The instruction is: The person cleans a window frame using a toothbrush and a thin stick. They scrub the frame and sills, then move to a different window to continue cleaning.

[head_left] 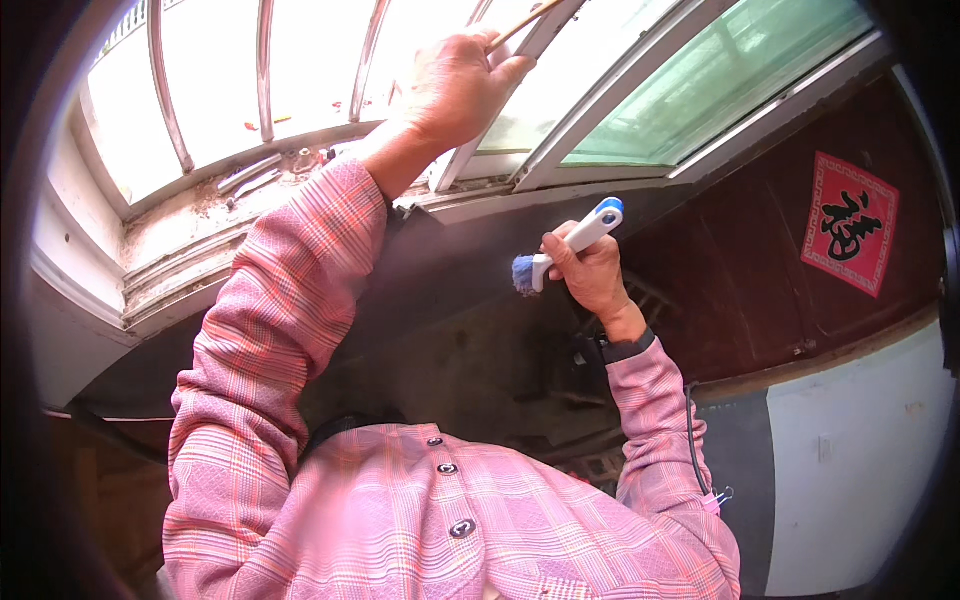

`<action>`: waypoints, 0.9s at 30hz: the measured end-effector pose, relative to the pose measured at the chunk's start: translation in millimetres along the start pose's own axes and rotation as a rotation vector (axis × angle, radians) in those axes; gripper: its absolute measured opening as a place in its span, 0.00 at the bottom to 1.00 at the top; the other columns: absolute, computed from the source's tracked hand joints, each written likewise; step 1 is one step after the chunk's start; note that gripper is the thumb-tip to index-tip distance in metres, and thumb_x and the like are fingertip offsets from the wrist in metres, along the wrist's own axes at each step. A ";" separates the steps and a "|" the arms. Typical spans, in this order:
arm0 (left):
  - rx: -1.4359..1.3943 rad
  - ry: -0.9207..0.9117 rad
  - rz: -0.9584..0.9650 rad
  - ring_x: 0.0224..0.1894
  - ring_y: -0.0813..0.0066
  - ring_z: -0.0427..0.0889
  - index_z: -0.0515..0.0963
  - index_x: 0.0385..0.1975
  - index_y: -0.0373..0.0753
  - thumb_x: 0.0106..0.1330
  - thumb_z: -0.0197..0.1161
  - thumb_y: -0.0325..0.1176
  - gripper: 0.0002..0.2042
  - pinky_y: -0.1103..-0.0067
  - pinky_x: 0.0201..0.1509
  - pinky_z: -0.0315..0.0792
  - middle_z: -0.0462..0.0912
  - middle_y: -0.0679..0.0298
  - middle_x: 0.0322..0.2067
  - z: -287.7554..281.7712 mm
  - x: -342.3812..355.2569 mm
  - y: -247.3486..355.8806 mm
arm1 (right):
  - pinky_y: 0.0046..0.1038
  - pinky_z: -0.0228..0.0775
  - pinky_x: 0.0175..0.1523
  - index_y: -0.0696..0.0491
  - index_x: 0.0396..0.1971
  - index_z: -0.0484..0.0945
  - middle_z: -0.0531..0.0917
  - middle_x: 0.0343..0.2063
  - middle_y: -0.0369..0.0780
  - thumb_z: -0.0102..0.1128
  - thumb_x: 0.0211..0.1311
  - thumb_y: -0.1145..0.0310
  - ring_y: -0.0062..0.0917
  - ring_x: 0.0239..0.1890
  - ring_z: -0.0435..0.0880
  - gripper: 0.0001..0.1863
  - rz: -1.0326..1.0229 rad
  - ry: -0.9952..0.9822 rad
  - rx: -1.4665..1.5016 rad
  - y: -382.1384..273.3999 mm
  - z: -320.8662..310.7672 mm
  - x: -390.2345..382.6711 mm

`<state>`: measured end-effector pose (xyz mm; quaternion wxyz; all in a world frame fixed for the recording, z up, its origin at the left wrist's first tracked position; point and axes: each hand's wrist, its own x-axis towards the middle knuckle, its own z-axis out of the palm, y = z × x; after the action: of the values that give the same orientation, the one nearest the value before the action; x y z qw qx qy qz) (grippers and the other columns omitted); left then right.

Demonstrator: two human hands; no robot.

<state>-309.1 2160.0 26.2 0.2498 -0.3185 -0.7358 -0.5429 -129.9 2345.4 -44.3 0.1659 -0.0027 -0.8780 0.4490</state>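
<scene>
My left hand (458, 88) is raised in front of the window, its fingers closed around a thin brown stick (524, 24). The stick slants up to the right, out of the picture, near the frame of the sliding window (560, 150). Lower and to the right, my right hand (596, 278) grips a small scrubbing brush (592, 228) by its white handle. The handle's blue-tipped end points up and right. Its blue bristles face left and stand apart from the window sill.
Dirt and small loose items (250, 178) lie along the window track (185, 262) at the left. Metal bars (265, 70) stand outside the opening. A red paper sign (850, 222) hangs on the dark red panel (735, 270) at the right, above a pale board (860, 460).
</scene>
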 end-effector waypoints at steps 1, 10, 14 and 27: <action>0.009 -0.002 -0.019 0.20 0.79 0.73 0.76 0.37 0.31 0.66 0.62 0.44 0.18 0.76 0.26 0.70 0.77 0.63 0.19 0.4 -0.3 -0.2 | 0.16 0.66 0.26 0.56 0.26 0.79 0.77 0.19 0.31 0.63 0.64 0.61 0.12 0.19 0.74 0.14 0.017 -0.015 0.006 -3.4 -1.4 -0.5; -0.717 -0.673 -0.485 0.24 0.83 0.70 0.72 0.52 0.33 0.67 0.60 0.36 0.18 0.83 0.30 0.67 0.73 0.69 0.21 -41.6 -142.5 -7.6 | 0.22 0.68 0.25 0.58 0.25 0.79 0.78 0.16 0.33 0.64 0.61 0.67 0.14 0.20 0.76 0.11 0.042 -0.312 0.201 -10.8 56.0 -14.9; -0.851 -0.720 -0.609 0.22 0.87 0.67 0.69 0.58 0.37 0.69 0.60 0.38 0.21 0.86 0.28 0.64 0.71 0.74 0.22 -34.4 -191.9 -34.2 | 0.24 0.69 0.26 0.59 0.25 0.79 0.79 0.16 0.37 0.63 0.62 0.65 0.16 0.20 0.75 0.13 -0.015 -0.352 0.261 4.2 98.6 -18.6; -0.900 -0.788 -0.798 0.21 0.92 0.63 0.76 0.52 0.38 0.66 0.62 0.41 0.18 0.89 0.23 0.57 0.76 0.76 0.27 -36.3 -220.3 -50.2 | 0.29 0.71 0.32 0.59 0.31 0.79 0.79 0.19 0.46 0.62 0.60 0.64 0.31 0.21 0.79 0.12 -0.032 -0.570 0.028 14.4 114.9 -40.4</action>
<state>-197.4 2071.3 -152.7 -0.4075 -0.2697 -0.5365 -0.6880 -127.5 2257.3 -129.6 -0.0804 0.1397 -0.8828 0.4413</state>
